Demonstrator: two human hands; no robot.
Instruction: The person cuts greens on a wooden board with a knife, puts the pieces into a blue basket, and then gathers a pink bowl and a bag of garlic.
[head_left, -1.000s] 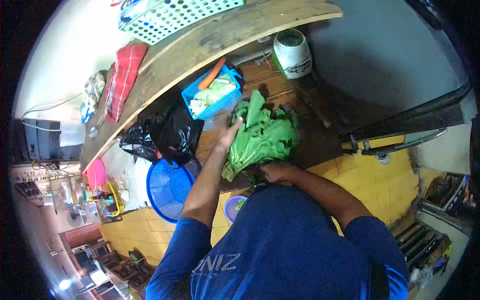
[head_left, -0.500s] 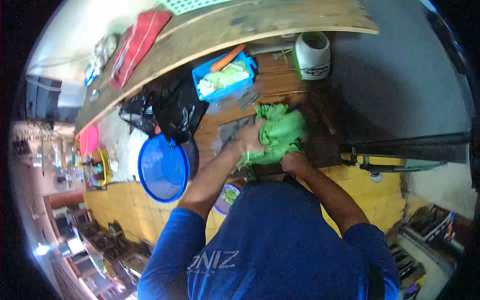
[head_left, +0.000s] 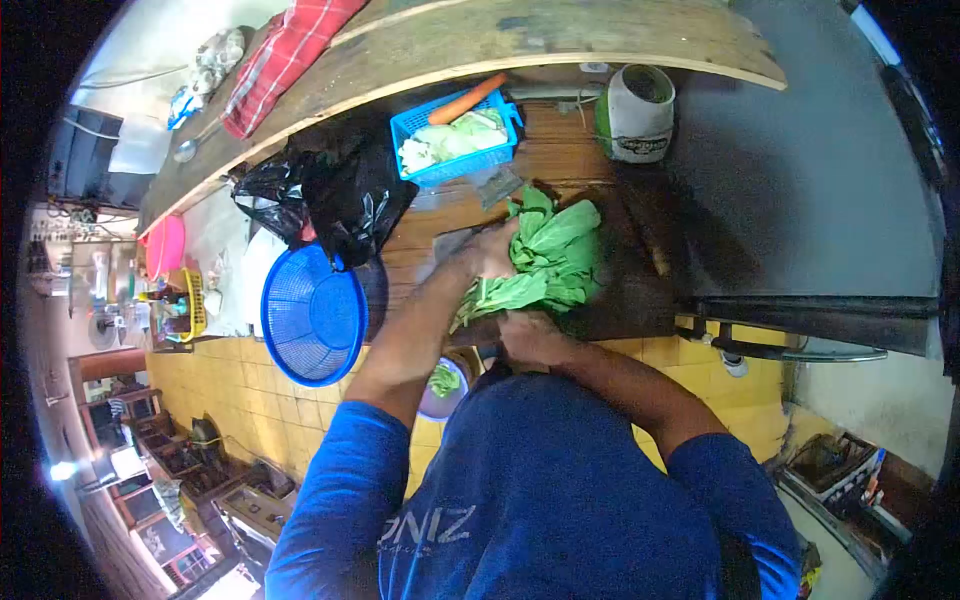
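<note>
A bunch of leafy greens (head_left: 555,255) is held over the dark front part of the wooden table, leaves to the right and pale stems to the lower left. My left hand (head_left: 493,250) grips it from the left side, the fingers partly covered by leaves. Against the near edge of the bunch, by the stems, my right hand (head_left: 530,338) is closed; its fingertips are hidden. Below the table edge, a purple basin (head_left: 440,408) holds some cut green pieces.
A blue plastic basket (head_left: 315,315) stands left, beside a black plastic bag (head_left: 360,210). Behind are a small blue basket (head_left: 465,170) with a carrot (head_left: 468,100) and pale leafy vegetables, and a white-and-green container (head_left: 640,115). A wooden shelf (head_left: 560,40) overhangs the back.
My right hand has moved left along the near edge of the greens, toward the stems. My left hand keeps its hold. The view has shifted slightly.
</note>
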